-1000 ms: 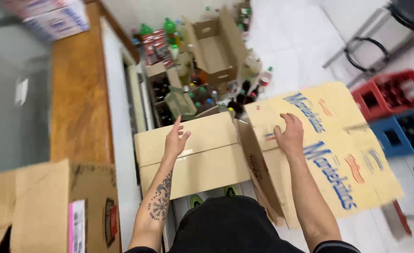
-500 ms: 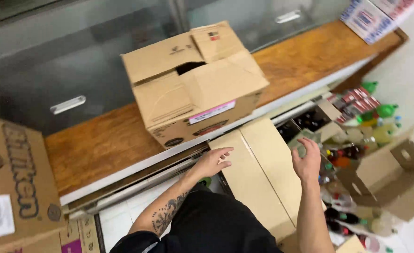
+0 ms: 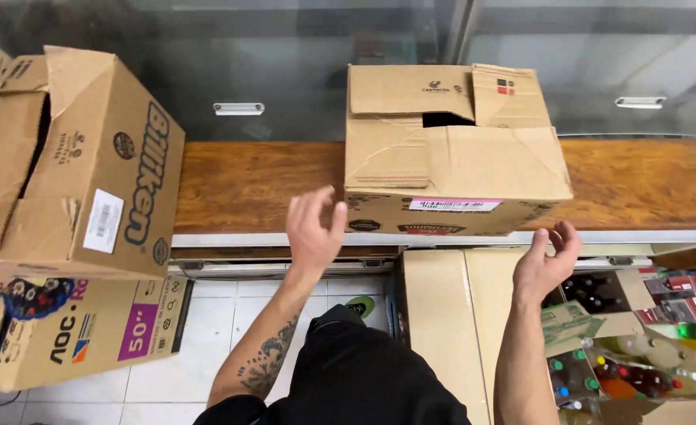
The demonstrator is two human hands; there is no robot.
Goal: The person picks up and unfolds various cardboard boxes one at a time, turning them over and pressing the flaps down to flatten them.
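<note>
Person: seen from above, black clothing at the bottom edge, both forearms raised toward the counter; the left forearm carries a dark tattoo.
Left hand (image 3: 314, 226): empty, fingers spread apart and slightly curled, just in front of the near left corner of the cardboard box, not clearly touching it.
Right hand (image 3: 547, 261): empty, fingers loosely curled and apart, below and in front of the box's near right corner, apart from it.
Flat carton (image 3: 450, 315): plain tan cardboard between the two forearms, lying below the counter edge.
Bottle crates (image 3: 639, 346): low on the right, open cartons with coloured bottle caps and drink bottles, beside the right forearm.
Floor (image 3: 230, 315): white tiles on the left, under the left forearm.
Printed carton (image 3: 72, 327): lying on the floor at the left, with a purple patch on its side.
Counter (image 3: 253, 185): long wooden top running left to right.
Cardboard box (image 3: 454, 153): on the counter, centre, its top flaps creased and partly folded shut, a pink and white label on the near face.
Tipped box (image 3: 88, 169): larger carton on the counter's left end, open flaps to the left, a white sticker on its side.
Glass doors (image 3: 285, 63): dark panels behind the counter with metal handles.
</note>
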